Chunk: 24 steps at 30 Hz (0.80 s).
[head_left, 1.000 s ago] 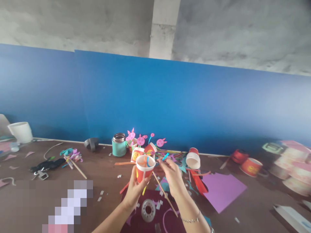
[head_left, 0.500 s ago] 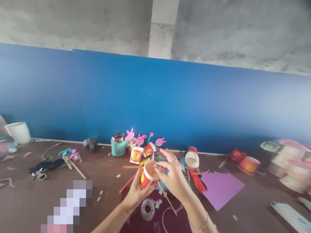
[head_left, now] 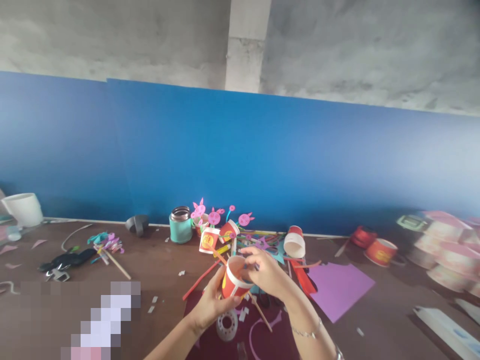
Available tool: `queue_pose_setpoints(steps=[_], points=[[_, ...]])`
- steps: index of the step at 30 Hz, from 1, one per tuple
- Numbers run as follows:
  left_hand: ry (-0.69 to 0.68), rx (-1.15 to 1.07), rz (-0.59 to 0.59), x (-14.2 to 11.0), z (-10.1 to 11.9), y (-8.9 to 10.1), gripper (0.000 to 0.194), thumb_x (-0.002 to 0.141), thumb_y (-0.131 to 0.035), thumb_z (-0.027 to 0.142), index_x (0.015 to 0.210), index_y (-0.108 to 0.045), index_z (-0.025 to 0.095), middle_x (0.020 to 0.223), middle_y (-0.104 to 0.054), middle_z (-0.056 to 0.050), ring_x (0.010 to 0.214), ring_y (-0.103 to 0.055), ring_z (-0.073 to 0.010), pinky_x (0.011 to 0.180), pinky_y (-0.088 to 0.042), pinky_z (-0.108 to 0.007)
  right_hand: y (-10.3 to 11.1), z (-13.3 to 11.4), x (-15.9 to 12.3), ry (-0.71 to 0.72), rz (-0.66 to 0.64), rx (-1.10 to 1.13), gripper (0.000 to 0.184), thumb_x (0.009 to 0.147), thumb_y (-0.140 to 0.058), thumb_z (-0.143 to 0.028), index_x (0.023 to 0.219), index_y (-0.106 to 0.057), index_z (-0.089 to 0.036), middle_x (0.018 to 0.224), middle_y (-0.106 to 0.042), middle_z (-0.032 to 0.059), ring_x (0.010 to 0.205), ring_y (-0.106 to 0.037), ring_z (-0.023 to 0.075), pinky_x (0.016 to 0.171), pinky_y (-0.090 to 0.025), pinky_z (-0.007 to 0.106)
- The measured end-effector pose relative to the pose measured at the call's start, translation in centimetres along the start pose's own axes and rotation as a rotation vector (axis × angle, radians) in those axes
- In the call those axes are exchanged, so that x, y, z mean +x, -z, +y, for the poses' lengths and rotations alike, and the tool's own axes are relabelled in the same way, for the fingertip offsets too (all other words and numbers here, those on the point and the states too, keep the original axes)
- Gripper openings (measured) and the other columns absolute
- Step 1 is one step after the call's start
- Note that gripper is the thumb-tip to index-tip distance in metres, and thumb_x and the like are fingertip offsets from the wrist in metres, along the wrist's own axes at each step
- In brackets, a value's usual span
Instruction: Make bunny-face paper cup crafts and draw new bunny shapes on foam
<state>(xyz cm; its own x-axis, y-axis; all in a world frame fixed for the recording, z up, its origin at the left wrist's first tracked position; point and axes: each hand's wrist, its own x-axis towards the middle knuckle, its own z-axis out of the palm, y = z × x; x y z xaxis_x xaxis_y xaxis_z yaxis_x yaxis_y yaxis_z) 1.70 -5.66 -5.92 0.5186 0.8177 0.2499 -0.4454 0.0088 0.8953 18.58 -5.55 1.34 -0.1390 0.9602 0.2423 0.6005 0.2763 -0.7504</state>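
Over the middle of the table, my left hand [head_left: 210,304] is closed around a red paper cup [head_left: 230,287] with a white rim and a yellow print, its mouth tilted up towards me. My right hand [head_left: 269,276] bends over the far right of the rim, thumb and fingertips inside the mouth. What those fingers pinch, if anything, is hidden. Below the cup, a roll of tape [head_left: 227,326] lies on a dark red sheet [head_left: 240,347] with white scraps. A thin wooden stick [head_left: 261,312] lies to the right of the tape.
Behind stand cups with pink paper animal faces [head_left: 214,216] and a turquoise jar [head_left: 180,226]. A white-and-red cup [head_left: 294,243] lies tipped over. To the right are a purple sheet [head_left: 339,287], another red cup [head_left: 381,251] and stacked pink bowls [head_left: 455,252]. A blue partition [head_left: 240,150] closes the back.
The cup has shifted slightly right with my left hand and tilts more. My right hand's raised fingers have curled down, and its fingertips have gone deeper into the cup's mouth.
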Motion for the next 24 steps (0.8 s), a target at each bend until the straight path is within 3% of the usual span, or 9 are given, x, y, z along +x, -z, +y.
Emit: queue_pose_setpoints(steps=[5,10,16,24], points=[[-0.034,-0.029,0.009,0.0,-0.1,0.0,0.066,0.07,-0.074,0.027,0.129,-0.046,0.023,0.125,-0.057,-0.012,0.115,-0.053,-0.0308,0.1,-0.038,-0.044,0.0,-0.9,-0.2,0.033,0.043,-0.059,0.015,0.067,-0.062,-0.018,0.078,-0.071,-0.021,0.12,-0.059,0.0088,0.112,-0.053,0.0279,0.093,-0.04,0.041],[-0.081,0.006,0.095,0.0,-0.4,-0.4,0.068,0.07,-0.074,0.029,0.131,-0.043,0.025,0.127,-0.056,-0.012,0.117,-0.051,-0.0299,0.1,-0.039,-0.042,0.0,-3.4,-0.8,0.158,0.135,-0.136,0.021,0.074,-0.054,-0.015,0.086,-0.068,-0.025,0.129,-0.051,0.0073,0.121,-0.045,0.0257,0.098,-0.036,0.043],[-0.156,0.131,0.148,-0.1,0.0,-0.8,0.052,0.076,-0.068,0.028,0.123,-0.046,0.023,0.123,-0.056,-0.012,0.112,-0.055,-0.0279,0.096,-0.043,-0.041,0.0,-5.7,-1.8,0.325,0.263,-0.348,0.028,0.076,-0.051,-0.01,0.093,-0.065,-0.027,0.14,-0.038,0.0047,0.13,-0.031,0.027,0.103,-0.027,0.048],[-0.259,0.298,0.252,0.0,-1.4,-0.2,0.058,0.076,-0.067,0.025,0.127,-0.04,0.023,0.122,-0.049,-0.012,0.11,-0.053,-0.0277,0.089,-0.047,-0.038,-0.9,-5.3,-1.8,0.273,0.164,-0.444,0.022,0.073,-0.054,-0.007,0.065,-0.067,-0.023,0.143,-0.038,0.0005,0.133,-0.027,0.0277,0.102,-0.026,0.048]])
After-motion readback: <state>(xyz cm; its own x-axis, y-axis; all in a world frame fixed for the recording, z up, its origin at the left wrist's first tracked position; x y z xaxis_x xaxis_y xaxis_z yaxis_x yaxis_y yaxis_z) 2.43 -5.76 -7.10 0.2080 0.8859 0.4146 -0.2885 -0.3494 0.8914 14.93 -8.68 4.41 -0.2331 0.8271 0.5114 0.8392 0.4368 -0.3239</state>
